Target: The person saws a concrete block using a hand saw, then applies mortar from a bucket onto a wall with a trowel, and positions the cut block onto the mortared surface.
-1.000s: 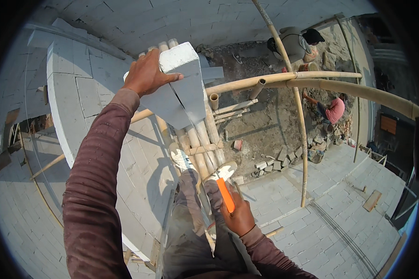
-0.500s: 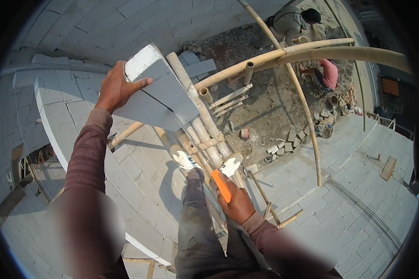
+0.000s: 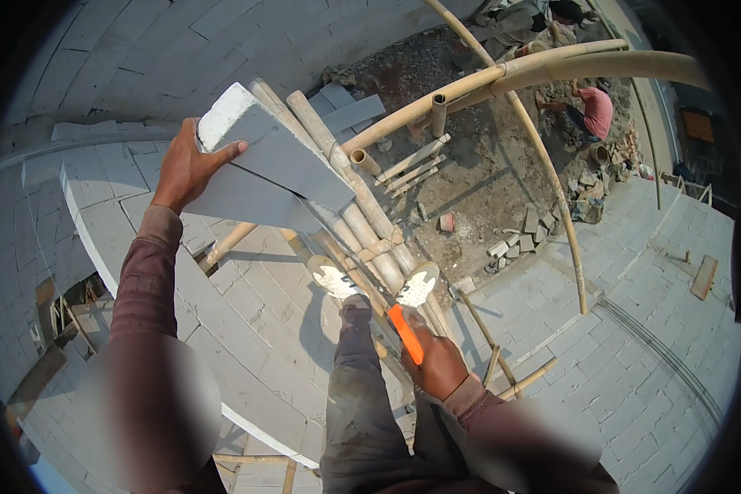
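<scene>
My left hand (image 3: 185,169) grips the far left end of a light grey lightweight concrete block (image 3: 292,156), thumb on its top face and fingers over the side. The block's white, rough end (image 3: 225,118) faces away from me. A dark, straight cut crosses the block. My right hand (image 3: 438,364) is wrapped round the orange handle of a hand saw (image 3: 406,333), close to my right shoe. The saw's thin blade is seen nearly edge-on, running from the handle toward the cut. How deep it sits is hidden.
Bamboo poles (image 3: 362,218) lie bundled under the block and by my shoes (image 3: 417,284). A long bamboo rail (image 3: 436,107) crosses ahead. Below are rubble, a small red bucket (image 3: 446,222) and two people, one in a pink shirt (image 3: 597,113). Block walls (image 3: 239,329) stand on both sides.
The view has shifted a little. My right hand and the saw handle have come slightly back toward me and right. My left hand and the block's far end appear farther left.
</scene>
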Demonstrator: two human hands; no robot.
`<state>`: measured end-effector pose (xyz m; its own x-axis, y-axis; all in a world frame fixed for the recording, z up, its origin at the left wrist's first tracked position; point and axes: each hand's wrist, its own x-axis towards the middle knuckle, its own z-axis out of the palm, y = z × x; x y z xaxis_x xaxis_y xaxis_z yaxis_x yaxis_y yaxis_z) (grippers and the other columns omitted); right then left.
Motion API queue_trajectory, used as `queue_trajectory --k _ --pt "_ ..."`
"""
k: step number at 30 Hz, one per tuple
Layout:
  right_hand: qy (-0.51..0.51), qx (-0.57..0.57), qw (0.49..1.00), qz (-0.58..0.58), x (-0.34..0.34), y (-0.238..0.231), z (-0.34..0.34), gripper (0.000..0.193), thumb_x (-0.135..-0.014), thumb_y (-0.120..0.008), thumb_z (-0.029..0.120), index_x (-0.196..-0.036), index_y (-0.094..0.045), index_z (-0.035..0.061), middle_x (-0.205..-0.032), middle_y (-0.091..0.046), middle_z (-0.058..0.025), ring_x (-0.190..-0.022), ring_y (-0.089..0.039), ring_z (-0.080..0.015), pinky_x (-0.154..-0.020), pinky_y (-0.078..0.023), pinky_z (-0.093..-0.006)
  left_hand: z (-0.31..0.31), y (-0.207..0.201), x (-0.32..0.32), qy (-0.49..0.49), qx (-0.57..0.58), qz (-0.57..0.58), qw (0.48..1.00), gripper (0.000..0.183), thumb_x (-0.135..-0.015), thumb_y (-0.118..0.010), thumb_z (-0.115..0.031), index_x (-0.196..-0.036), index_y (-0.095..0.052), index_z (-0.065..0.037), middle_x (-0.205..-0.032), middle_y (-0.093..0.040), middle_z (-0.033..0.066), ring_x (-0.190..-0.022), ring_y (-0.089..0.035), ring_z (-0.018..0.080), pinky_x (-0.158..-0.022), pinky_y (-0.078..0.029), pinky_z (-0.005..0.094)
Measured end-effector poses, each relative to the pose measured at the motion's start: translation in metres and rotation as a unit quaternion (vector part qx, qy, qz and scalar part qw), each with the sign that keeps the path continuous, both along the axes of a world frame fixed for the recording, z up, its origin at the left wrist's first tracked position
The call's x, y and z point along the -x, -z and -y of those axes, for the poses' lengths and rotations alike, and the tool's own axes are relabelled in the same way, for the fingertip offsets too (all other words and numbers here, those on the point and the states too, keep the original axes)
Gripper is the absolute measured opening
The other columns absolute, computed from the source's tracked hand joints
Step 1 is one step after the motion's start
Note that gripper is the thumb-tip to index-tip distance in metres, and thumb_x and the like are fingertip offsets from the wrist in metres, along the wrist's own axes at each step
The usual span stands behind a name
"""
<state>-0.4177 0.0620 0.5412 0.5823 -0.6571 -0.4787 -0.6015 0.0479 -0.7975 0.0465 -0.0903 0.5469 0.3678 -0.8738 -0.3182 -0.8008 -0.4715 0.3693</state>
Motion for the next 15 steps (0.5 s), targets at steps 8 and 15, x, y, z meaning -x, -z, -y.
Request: queue_trajectory --k 8,15 --pt "-0.034 -0.039 0.990 -0.134 -0.137 0.104 0.102 0.048 -0.097 -0.064 0.027 -0.137 -0.054 0.0039 -0.110 -0.072 -0.0249 -0.101 -0.071 -0.0429 -0.089 -0.057 -0.0496 0.021 0.011 0.034 0.033 0.022 -0.027 0.999 0.087 -0.077 -0.083 -0.066 -0.121 -0.053 0.004 -0.102 -0.066 0.0233 -0.084 -0.075 0.0345 -0.076 -0.063 0.0447" --pt "-0.023 -0.036 0.998 -0.043 0.009 0.037 -0.005 0.058 -0.096 -0.060 0.021 -0.150 -0.046 0.0046 -0.111 -0.072 -0.0240 -0.097 -0.070 -0.0461 -0.087 -0.057 -0.0524 0.007 -0.009 0.007 -0.032 -0.035 -0.035 0.998 0.085 -0.080 -0.080 -0.063 -0.122 -0.051 0.005 -0.099 -0.066 0.0247 -0.082 -0.076 0.0348 -0.073 -0.065 0.0429"
